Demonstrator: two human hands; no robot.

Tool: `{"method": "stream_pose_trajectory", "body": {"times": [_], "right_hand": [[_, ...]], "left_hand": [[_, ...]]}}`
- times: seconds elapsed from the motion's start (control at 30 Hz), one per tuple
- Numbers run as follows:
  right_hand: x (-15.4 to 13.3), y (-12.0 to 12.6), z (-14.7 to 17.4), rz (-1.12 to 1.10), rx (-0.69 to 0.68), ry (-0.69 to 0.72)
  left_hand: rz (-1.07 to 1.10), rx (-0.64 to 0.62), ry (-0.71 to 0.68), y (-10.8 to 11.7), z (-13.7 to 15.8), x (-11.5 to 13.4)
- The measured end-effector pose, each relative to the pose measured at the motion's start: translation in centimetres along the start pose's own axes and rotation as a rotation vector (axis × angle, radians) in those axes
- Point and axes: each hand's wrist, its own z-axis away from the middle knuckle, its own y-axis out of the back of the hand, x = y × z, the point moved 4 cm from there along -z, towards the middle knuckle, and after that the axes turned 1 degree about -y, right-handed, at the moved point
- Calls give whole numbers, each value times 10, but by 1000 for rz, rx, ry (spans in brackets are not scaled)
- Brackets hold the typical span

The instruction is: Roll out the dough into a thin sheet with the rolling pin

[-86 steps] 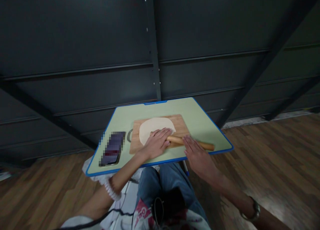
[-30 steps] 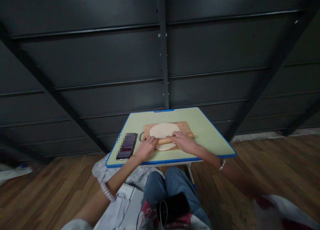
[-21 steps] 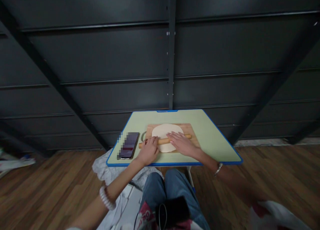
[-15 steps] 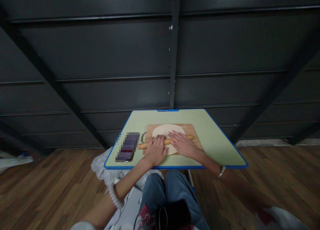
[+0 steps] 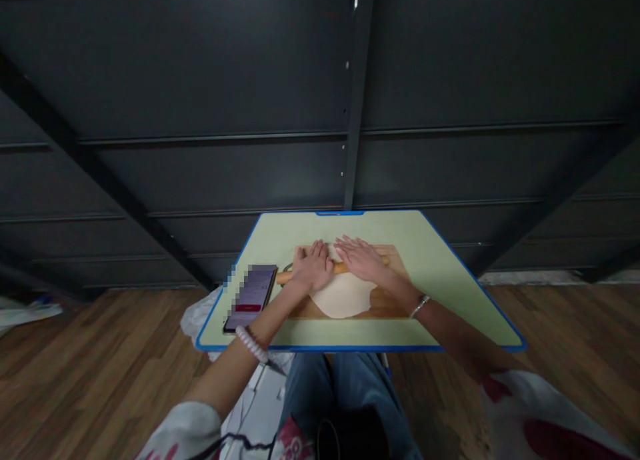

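A wooden rolling pin (image 5: pixel 341 268) lies across a flat, pale sheet of dough (image 5: pixel 344 299) on a wooden cutting board (image 5: pixel 393 303). My left hand (image 5: pixel 311 268) rests palm down on the pin's left part, fingers stretched forward over it. On the right part of the pin lies my right hand (image 5: pixel 361 259), also flat with fingers extended and angled inward. Neither hand wraps around the pin. Most of the dough shows on the near side of the pin; its far part is largely covered by my fingers.
Left of the board, a phone (image 5: pixel 256 290) lies on the pale green tabletop (image 5: pixel 450 313), which has a blue edge (image 5: pixel 325 348). A dark panelled wall (image 5: pixel 240 113) stands behind the table. My knees (image 5: pixel 310 387) are below the near edge.
Both hands have moved forward, away from me, and the rolling pin has rolled with them toward the board's far side. More dough now shows on the near side.
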Motion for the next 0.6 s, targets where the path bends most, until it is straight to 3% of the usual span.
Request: {"method": "stream_pose_trajectory", "body": {"times": [0.2,0.33,0.6], "right_hand": [[16,-6,-29,-97,-70,-155],[24,-8,-45,-96,-99,-234],[21,-5,-45,-84,-118,-330]], "left_hand": [[80,-119,49,-5,-33,-19],[151,-111,107,-3,-48,-28],[91,-56,331,5,-40,-25]]}}
